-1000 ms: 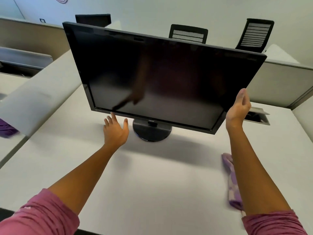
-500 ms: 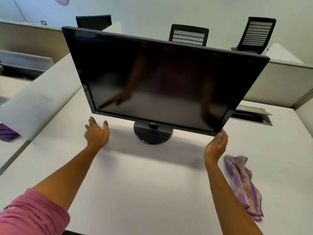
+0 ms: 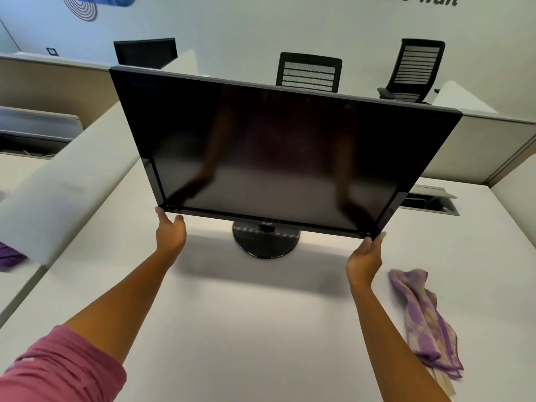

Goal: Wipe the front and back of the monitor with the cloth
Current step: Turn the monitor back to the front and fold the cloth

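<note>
Wiping apparently not underway: Acer monitor (image 3: 278, 152) standing on the bench (image 3: 246, 329), left hand (image 3: 170, 232) and right hand (image 3: 366, 258) cupping its lower corners, open-fingered, purple cloth (image 3: 422, 317) lying unheld just right of the monitor's base.

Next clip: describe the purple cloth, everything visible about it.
The cloth is thin purple fabric with pale cream blotches, crumpled into a long loose strip. It lies flat on the white desk, near its right side, running from near the right hand toward the camera. Neither hand touches it: the right hand and left hand are both at the lower corners of the monitor. It looks dry; its underside is hidden.
</note>
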The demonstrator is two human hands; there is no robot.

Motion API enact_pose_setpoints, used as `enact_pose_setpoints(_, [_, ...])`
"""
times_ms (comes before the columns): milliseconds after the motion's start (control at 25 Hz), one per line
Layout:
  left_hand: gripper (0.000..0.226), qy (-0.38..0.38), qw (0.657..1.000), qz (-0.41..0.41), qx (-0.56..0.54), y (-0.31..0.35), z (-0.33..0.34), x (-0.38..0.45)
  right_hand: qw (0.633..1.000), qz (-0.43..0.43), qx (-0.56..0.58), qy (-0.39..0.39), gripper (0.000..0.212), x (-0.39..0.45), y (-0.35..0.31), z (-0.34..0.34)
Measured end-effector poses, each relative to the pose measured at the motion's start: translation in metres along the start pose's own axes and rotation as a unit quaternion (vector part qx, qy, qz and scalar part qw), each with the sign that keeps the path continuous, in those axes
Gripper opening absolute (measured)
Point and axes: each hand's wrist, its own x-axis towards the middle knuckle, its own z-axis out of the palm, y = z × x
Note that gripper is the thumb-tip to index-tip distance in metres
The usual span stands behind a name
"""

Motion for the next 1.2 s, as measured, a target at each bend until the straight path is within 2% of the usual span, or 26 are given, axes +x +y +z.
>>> enact_pose_setpoints(120, [0.064, -0.019, 1.0, 0.0, 0.003, -0.003, -0.001, 0.005, 0.999, 0.02, -0.033, -0.019, 0.067, -0.005, -0.008, 0.012])
enact_pose_setpoints(280, [0.066, -0.03, 1.0, -0.003, -0.005, -0.004, 0.001, 0.009, 0.998, 0.055, 0.034, -0.022, 0.068, -0.004, -0.022, 0.019])
enact_pose_setpoints(560, [0.069, -0.03, 0.999, 0.004, 0.009, -0.009, 0.007, 0.012, 0.997, 0.007, -0.026, -0.066, 0.079, 0.005, -0.017, 0.023])
enact_pose_setpoints(720, [0.069, -0.032, 0.999, -0.002, 0.034, -0.014, 0.005, 0.017, 0.996, 0.019, -0.03, -0.078, 0.081, 0.007, -0.018, 0.022])
enact_pose_setpoints(1000, [0.069, -0.012, 0.987, 0.06, 0.148, -0.029, -0.002, 0.012, 0.992, -0.007, -0.079, -0.099, 0.082, 0.002, -0.011, 0.002])
enact_pose_setpoints(1120, [0.07, -0.034, 0.976, 0.102, 0.191, -0.032, 0.015, -0.005, 0.989, -0.044, -0.091, -0.11, 0.078, -0.01, 0.001, -0.016])
enact_pose_setpoints(1200, [0.07, -0.059, 0.971, 0.13, 0.194, -0.032, 0.04, -0.026, 0.988, -0.038, -0.083, -0.125, 0.07, -0.024, 0.012, -0.028])
